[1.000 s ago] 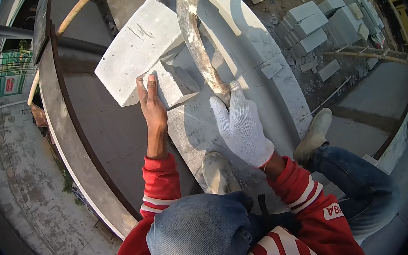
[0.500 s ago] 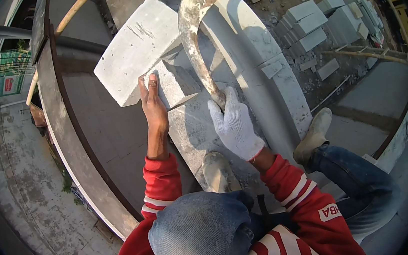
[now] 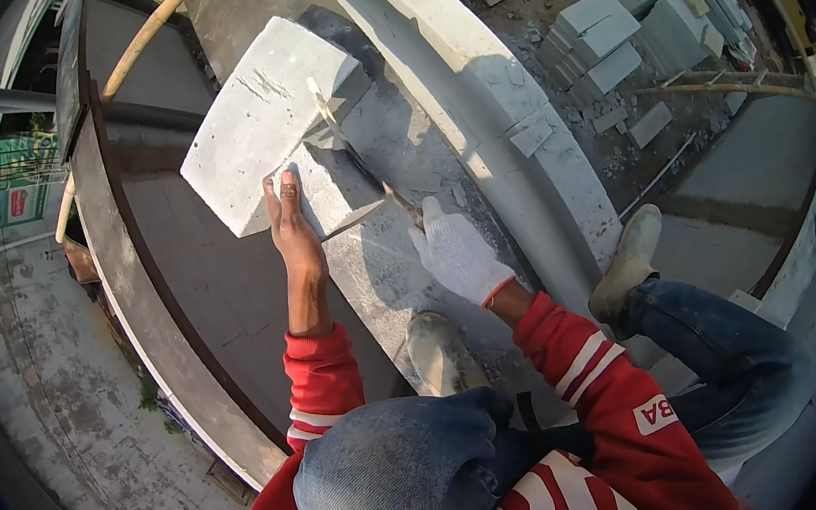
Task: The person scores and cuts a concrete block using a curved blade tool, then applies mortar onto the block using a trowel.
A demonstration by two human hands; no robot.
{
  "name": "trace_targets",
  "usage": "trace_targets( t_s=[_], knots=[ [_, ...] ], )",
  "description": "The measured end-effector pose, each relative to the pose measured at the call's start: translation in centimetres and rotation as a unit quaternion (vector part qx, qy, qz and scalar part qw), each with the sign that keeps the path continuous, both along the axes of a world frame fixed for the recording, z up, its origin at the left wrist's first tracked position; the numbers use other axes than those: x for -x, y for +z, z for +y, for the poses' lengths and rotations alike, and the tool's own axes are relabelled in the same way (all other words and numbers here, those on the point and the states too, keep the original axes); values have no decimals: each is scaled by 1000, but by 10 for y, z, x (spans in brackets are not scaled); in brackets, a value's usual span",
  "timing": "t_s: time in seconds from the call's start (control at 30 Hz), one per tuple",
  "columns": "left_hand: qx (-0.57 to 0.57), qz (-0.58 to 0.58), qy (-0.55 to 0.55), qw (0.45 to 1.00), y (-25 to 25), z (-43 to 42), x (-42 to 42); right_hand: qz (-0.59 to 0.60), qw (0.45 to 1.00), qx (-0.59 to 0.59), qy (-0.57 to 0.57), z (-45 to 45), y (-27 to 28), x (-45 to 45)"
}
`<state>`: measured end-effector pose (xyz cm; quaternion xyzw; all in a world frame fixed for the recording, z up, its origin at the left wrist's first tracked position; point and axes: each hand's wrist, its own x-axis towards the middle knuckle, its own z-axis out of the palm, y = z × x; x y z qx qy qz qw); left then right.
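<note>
A large white lightweight block (image 3: 256, 116) rests on the grey ledge (image 3: 371, 279), with scratches across its top. A smaller block piece (image 3: 325, 189) lies against its near side. My bare left hand (image 3: 298, 242) grips the small piece at its left end, thumb and fingers pressed on it. In a white knit glove, my right hand (image 3: 463, 254) is closed on the handle of a curved machete-like blade (image 3: 347, 141). Seen nearly edge-on, the blade lies along the right part of the small piece; whether it touches or cuts in, I cannot tell.
Beside the ledge runs a grey channel with a pale concrete rim (image 3: 510, 92). Stacked blocks (image 3: 595, 37) and rubble sit lower at the right. Bamboo poles (image 3: 142, 41) stand at the left. One boot (image 3: 439, 352) is on the ledge, another (image 3: 634, 249) at the right.
The raised blade has swung down and left to the small piece, turning edge-on. My right hand has dropped slightly. My left hand keeps its place on the piece.
</note>
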<state>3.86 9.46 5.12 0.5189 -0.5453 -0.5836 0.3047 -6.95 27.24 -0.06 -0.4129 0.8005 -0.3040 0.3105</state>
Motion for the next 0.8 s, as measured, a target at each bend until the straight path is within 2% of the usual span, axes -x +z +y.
trace_targets(
  t_s=[0.07,0.13,0.17,0.27,0.3,0.33,0.4,0.47,0.53,0.57,0.63,0.67,0.7,0.73,0.8],
  knots=[
    [13,-34,3,999,3,0,0,-11,999,-22,21,1,6,9],
    [6,-27,4,1000,2,0,-1,198,969,149,9,5,14,4],
    [0,-12,5,1000,2,1,-2,-14,991,114,-76,-7,54,11],
    [-6,-25,-2,1000,11,5,1,2,984,143,-105,-15,30,-2],
    [-10,3,1,1000,8,5,2,181,973,136,49,-8,-9,-7],
    [-6,9,-1,1000,3,5,1,187,971,139,47,-5,-7,0],
    [15,-46,1,999,-3,-3,-4,-14,1000,-15,7,-4,-5,8],
    [16,-23,5,1000,-13,-2,-12,-15,999,-35,22,3,-5,12],
    [41,-84,-34,995,-2,4,-12,-51,996,40,-66,9,-4,13],
    [60,-36,-16,997,-16,13,-18,-48,996,39,-63,12,-3,14],
    [110,-28,-85,990,-4,42,-24,-151,975,76,-142,16,2,13],
    [153,-23,-119,981,-8,55,-30,-150,976,75,-140,16,7,14],
    [170,-12,-130,977,-7,70,-35,-262,946,70,-180,14,27,16],
    [85,10,-123,989,-10,83,-42,-370,901,61,-218,15,37,15],
    [61,30,-151,986,-10,103,-51,-345,910,98,-207,19,2,12]
  ],
)
